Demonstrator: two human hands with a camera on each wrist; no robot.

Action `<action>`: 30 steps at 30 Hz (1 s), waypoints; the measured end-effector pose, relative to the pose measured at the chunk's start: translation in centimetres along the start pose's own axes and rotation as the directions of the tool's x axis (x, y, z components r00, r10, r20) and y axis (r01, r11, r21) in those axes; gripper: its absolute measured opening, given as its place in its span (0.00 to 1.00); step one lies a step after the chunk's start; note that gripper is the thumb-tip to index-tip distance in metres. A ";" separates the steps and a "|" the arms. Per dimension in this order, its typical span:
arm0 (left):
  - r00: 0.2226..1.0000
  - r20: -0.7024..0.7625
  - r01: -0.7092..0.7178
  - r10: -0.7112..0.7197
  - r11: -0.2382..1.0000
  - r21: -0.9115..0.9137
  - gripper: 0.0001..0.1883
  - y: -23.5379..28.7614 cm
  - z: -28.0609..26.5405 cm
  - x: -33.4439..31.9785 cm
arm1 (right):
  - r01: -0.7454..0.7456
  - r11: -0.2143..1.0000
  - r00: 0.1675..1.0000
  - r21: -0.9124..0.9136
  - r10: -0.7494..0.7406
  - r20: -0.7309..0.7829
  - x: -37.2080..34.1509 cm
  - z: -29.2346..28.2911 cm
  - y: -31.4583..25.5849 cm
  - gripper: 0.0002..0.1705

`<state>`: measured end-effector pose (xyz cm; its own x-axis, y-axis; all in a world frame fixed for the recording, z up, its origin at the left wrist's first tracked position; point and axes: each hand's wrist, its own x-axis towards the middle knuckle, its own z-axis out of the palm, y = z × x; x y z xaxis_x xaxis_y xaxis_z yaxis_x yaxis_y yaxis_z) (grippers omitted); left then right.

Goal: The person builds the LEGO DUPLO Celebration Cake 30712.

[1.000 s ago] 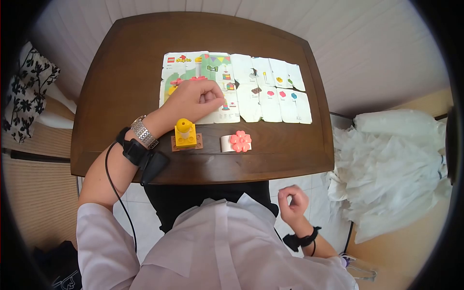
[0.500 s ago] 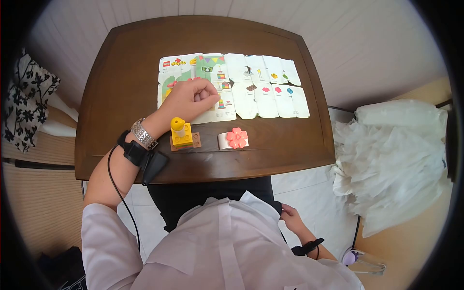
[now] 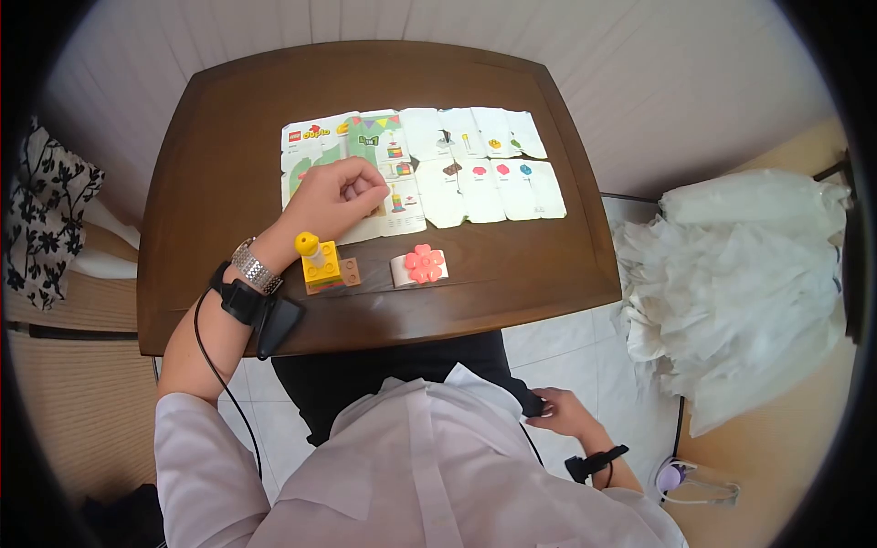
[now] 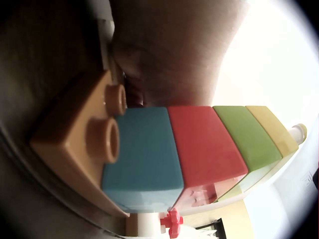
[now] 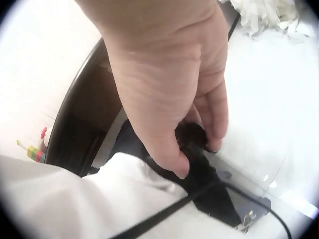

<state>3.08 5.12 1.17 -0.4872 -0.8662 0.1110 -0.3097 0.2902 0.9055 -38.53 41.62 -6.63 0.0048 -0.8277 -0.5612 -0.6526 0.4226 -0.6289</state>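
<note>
My left hand rests loosely curled on the unfolded picture sheet, holding nothing. Just below its wrist stands a stack of bricks on a brown base. In the left wrist view the stack shows blue, red, green and yellow bricks, with a white piece at its end. Right of the stack, a pink flower sits on a white curved piece. Beside the lap, my right hand pinches black cloth between thumb and fingers.
The wooden table ends at a curved front edge before my body. White plastic bags lie at the right, near a white wire-like frame low down. Patterned black-and-white cloth hangs at the left.
My right hand, loosely curled in the air a second ago, has moved to the black cloth and taken hold of it. The left hand stays on the sheet; the head view has shifted slightly.
</note>
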 end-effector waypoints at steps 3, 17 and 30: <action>1.000 -0.018 0.002 -0.004 0.998 -0.068 0.08 -0.2 0.1 -0.1 | -0.103 0.970 0.990 -0.218 0.122 0.072 -1.8 -4.6 -0.8 0.30; 0.993 0.115 0.025 0.028 0.903 -0.430 0.16 0.5 -0.6 -0.4 | 0.610 0.689 0.657 -0.391 -0.716 -0.235 7.6 -12.3 -27.2 0.33; 0.996 0.005 -0.079 0.085 0.948 -0.307 0.36 1.0 -1.5 -0.3 | 0.799 0.360 0.479 -0.483 -0.865 0.149 20.6 -9.0 -43.2 0.31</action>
<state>4.15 5.01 2.65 -0.5158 -0.8364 0.1853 -0.0047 0.2190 0.9757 -17.03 2.98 13.85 0.6796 -0.7073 0.1947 -0.5965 -0.6872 -0.4146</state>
